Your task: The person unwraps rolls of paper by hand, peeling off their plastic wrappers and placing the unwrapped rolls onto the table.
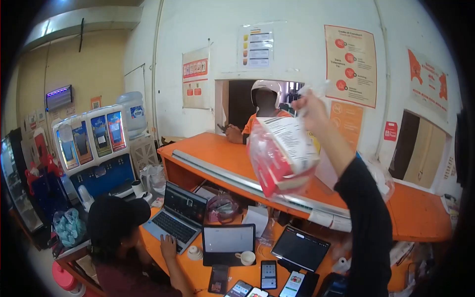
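Observation:
My right hand (309, 110) is raised over the orange counter (208, 148), its fingers closed round the top of a clear plastic bag. The bag (282, 156) hangs below it and holds a red and white box with a printed paper slip. Behind the bag, at the window opening, stands a person (267, 96) in a white helmet and orange top, a dark object near their hand. My left hand does not show in the view.
At the lower left a co-worker in a black cap (115, 222) has a hand on a laptop (178, 218). A tablet (229, 240), a second laptop (300, 247), several phones and a white cup (246, 257) lie on the desk. A drink dispenser (96, 143) stands at the left.

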### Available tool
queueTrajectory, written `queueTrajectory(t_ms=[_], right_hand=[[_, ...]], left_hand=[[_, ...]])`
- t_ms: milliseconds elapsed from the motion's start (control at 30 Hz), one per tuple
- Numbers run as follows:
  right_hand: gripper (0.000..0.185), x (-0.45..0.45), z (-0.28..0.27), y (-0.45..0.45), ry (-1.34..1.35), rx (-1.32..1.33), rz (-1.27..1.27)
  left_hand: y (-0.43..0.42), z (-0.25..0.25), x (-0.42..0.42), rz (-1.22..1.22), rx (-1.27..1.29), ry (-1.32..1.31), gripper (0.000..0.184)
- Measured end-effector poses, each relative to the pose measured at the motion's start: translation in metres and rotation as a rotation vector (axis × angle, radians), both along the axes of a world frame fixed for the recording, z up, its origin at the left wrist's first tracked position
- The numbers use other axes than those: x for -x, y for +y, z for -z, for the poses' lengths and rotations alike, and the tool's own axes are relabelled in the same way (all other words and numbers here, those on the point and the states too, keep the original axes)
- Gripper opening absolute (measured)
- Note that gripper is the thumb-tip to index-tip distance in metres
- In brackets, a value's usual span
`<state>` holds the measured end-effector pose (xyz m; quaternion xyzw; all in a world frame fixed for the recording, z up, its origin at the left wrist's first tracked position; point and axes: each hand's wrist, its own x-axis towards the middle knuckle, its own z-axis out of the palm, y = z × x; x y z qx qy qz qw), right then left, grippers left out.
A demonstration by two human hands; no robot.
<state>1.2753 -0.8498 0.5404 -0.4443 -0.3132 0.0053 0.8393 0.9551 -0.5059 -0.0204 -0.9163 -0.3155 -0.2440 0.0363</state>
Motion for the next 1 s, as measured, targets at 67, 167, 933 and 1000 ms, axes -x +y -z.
queueTrajectory(t_ms=[67, 167, 933, 1000], right_hand=[[0.044, -0.065, 0.008, 0.058, 0.079, 0.067, -0.035], [0.042, -0.074, 0.018, 0.113, 0.221, -0.157, 0.143], [0.051, 0.111, 0.139, -0.109, -0.765, 0.553, -0.170], [0.060, 0.177, 0.185, -0.157, -0.931, 0.671, -0.341]], left_hand=[[0.029, 0.023, -0.008, -0.044, -0.079, 0.042, 0.024], [0.057, 0.071, -0.004, -0.097, -0.175, 0.083, 0.023], [-0.362, -0.190, 0.019, 0.497, 1.484, -0.881, 0.058], [-0.375, -0.194, 0.024, 0.505, 1.531, -0.838, 0.056]])
